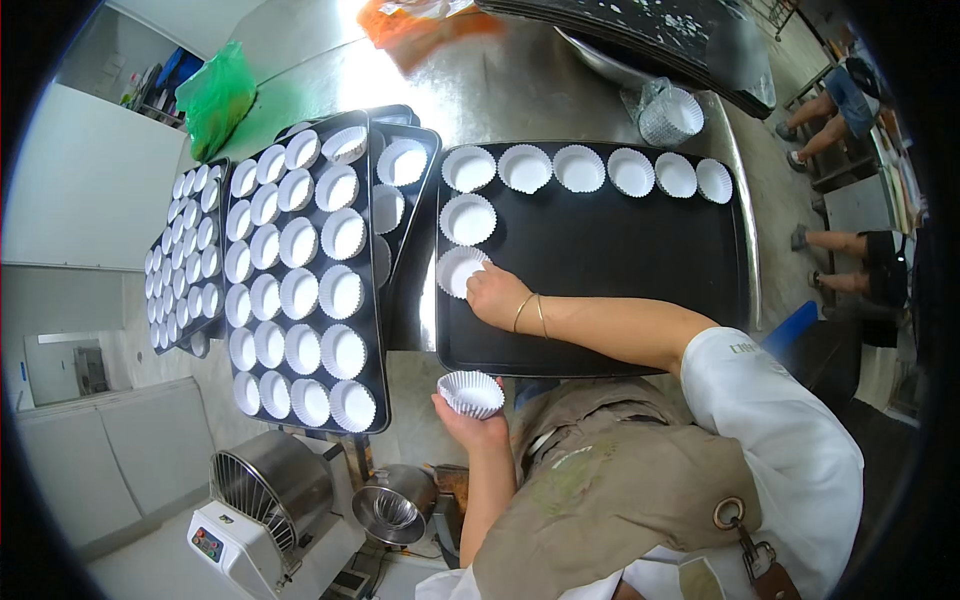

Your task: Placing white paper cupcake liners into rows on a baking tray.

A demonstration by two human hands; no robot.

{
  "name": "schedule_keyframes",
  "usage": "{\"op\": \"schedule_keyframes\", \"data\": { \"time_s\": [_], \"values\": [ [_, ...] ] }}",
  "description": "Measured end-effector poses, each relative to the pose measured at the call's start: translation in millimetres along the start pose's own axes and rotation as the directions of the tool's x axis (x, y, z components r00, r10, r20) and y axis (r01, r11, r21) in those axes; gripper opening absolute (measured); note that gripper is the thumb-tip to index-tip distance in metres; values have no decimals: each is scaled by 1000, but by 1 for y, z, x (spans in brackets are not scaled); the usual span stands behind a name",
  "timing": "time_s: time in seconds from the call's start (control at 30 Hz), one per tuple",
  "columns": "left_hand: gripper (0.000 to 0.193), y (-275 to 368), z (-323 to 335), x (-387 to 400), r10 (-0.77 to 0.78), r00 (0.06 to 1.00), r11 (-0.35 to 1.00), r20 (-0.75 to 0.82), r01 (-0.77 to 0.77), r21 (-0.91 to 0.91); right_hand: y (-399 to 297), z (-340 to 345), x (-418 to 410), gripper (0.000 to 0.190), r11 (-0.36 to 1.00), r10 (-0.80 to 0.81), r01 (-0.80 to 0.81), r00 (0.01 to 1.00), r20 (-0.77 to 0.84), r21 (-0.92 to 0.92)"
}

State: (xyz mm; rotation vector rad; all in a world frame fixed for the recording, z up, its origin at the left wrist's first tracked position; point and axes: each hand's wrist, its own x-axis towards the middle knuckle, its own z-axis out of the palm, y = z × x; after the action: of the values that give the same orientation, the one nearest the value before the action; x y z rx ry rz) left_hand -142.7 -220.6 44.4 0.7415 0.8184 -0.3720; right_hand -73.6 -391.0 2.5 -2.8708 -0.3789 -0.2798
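Note:
My right hand (495, 297), with two thin bangles at its wrist, pinches the rim of a white fluted paper baking cup (457, 271). That cup stands on a black baking tray (607, 255), against its left side. Two more cups stand in line behind it up to the far left corner, and several others, such as this paper cup (579, 169), run along the far edge. Below the tray's near edge, my left hand (478, 429) holds a nested stack of white paper cups (471, 394), mouth upward.
To the left, a tray filled with paper cups (300, 247) overlaps other trays. A wrapped stack of paper cups (670, 116) stands behind the black tray on the steel table (465, 90). A green plastic bag (216, 101) lies far left. Mixers (274, 487) stand below; people's legs (840, 112) show at right.

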Motion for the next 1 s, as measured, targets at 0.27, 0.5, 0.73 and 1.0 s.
{"op": "schedule_keyframes", "data": {
  "time_s": [0.27,0.5,0.73,1.0],
  "values": [
    [40,0,7,-5,92,993,996,70,-90,-29,-51,-53,-31,16,655,119,-203,979,167,727],
    [40,-12,6,4,189,978,981,93,-192,18,-86,-71,-44,18,459,230,-449,894,386,766],
    [50,7,-16,-10,119,976,993,-182,-121,-1,-80,-72,-40,22,712,216,-166,976,13,682],
    [46,-12,-13,-18,-14,998,999,-54,12,-34,-69,-67,-68,19,648,74,-221,971,229,729]
  ]
}}
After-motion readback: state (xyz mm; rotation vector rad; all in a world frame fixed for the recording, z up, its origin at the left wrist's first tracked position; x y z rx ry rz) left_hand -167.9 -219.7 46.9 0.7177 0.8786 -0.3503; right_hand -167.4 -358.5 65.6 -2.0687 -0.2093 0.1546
